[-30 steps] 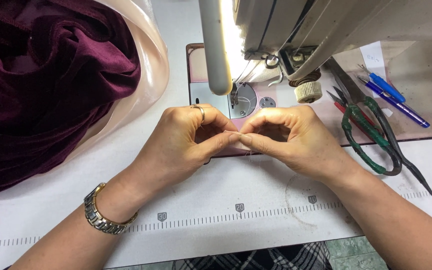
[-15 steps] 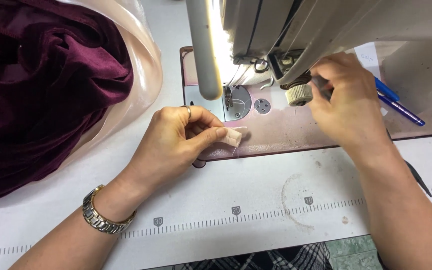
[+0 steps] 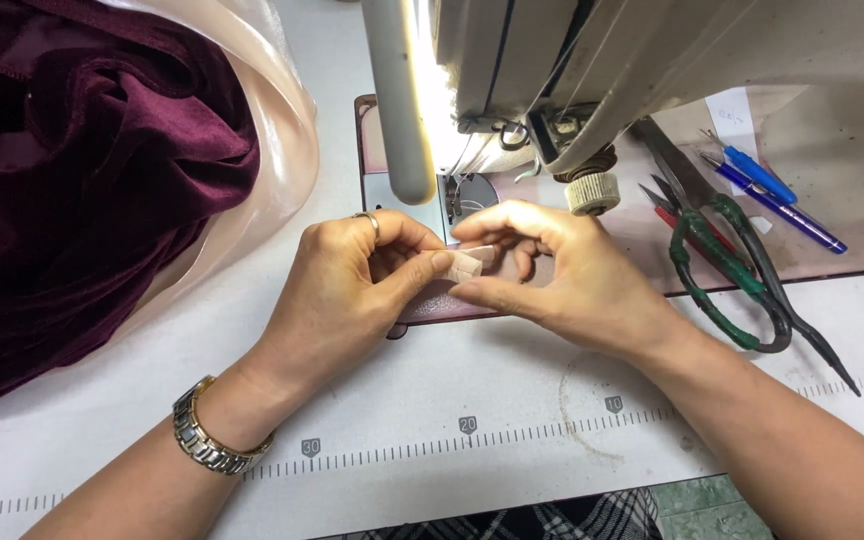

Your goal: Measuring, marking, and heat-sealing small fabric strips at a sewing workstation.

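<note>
Both hands meet on the sewing machine bed (image 3: 642, 250), just in front of the needle plate (image 3: 472, 192). My left hand (image 3: 352, 290), with a ring and a metal wristwatch (image 3: 207, 445), pinches a small beige fabric piece (image 3: 467, 263) between thumb and fingers. My right hand (image 3: 562, 275) pinches the same piece from the right side with thumb and forefinger. The piece is folded and mostly hidden by the fingers.
A pile of dark red velvet (image 3: 82, 170) with sheer peach fabric (image 3: 272, 130) lies at the left. Large green-handled scissors (image 3: 732, 270), a small snipper and blue pens (image 3: 772, 195) lie at the right. The lit machine head (image 3: 552, 70) hangs above. A printed ruler (image 3: 472, 430) runs along the table.
My right hand came back down from the machine's knob to the fabric piece and pinches it again beside my left hand.
</note>
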